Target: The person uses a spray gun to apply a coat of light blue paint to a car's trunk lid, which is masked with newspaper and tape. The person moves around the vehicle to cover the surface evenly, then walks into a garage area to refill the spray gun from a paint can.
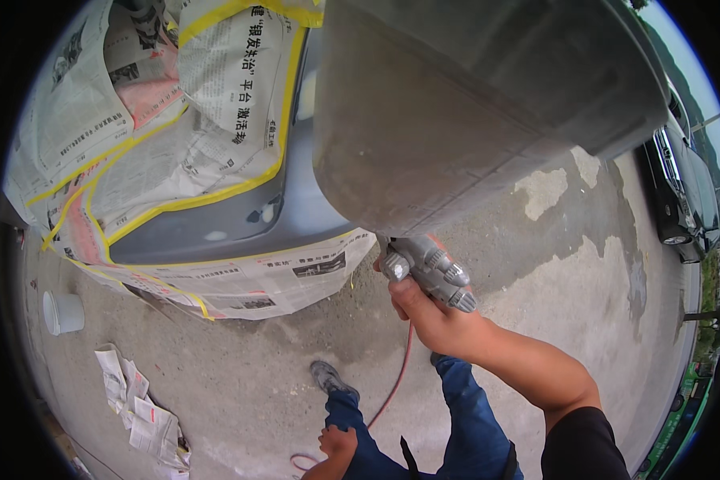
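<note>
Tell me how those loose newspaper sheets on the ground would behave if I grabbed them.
The newspaper sheets look crumpled and overlapping, so probably floppy and very light. Lying loose on rough concrete, they would likely slide, separate, or tear rather than lift as one stack.

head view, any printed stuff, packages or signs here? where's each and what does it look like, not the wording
Masking newspaper: taped over the grey car body at upper left, off-white sheets with dark print, pinkish patches, edged in yellow tape.
Lower newspaper strip: hangs below the bare grey panel, same off-white print.
Loose newspaper sheets: crumpled on the concrete at lower left.
White bucket: on the ground at left, no label visible.
</note>
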Demonstrator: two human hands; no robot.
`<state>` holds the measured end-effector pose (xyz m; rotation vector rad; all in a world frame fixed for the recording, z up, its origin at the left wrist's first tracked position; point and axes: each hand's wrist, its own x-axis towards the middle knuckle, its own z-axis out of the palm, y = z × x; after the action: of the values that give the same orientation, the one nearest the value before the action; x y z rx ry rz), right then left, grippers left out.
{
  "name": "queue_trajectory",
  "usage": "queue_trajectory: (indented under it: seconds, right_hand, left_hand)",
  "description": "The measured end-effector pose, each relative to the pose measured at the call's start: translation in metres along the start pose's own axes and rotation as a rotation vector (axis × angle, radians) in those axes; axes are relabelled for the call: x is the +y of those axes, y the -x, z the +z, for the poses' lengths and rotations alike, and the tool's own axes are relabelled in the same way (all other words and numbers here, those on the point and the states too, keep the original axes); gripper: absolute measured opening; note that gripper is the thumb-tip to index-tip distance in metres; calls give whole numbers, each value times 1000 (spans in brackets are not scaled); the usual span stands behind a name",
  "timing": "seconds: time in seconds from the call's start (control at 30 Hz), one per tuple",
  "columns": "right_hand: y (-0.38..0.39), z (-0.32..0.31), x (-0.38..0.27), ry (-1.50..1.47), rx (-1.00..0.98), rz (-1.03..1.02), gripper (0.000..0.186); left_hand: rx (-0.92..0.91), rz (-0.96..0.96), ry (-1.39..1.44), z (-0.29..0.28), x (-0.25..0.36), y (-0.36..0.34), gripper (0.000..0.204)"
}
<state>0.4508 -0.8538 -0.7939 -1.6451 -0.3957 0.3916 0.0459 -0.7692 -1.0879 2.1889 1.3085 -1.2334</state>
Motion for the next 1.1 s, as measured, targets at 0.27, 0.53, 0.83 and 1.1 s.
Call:
queue_trajectory:
  seconds: [0.27,0.53,0.83,1.1]
  right_hand:
    - [-2,-17,-21,-66,6,41,52]
    - [18,-35,-31,124,269,53,33]
    - [1,1,-49,-12,27,128,51]
    - [-11,9,-60,-34,15,27,47]
  left_hand:
    - [19,1,10,6,-2,-4,52]
    - [41,-7,-1,8,-2,-7,53]
    - [16,-3,19,7,-8,-4,53]
    - [14,-13,14,7,-9,-6,55]
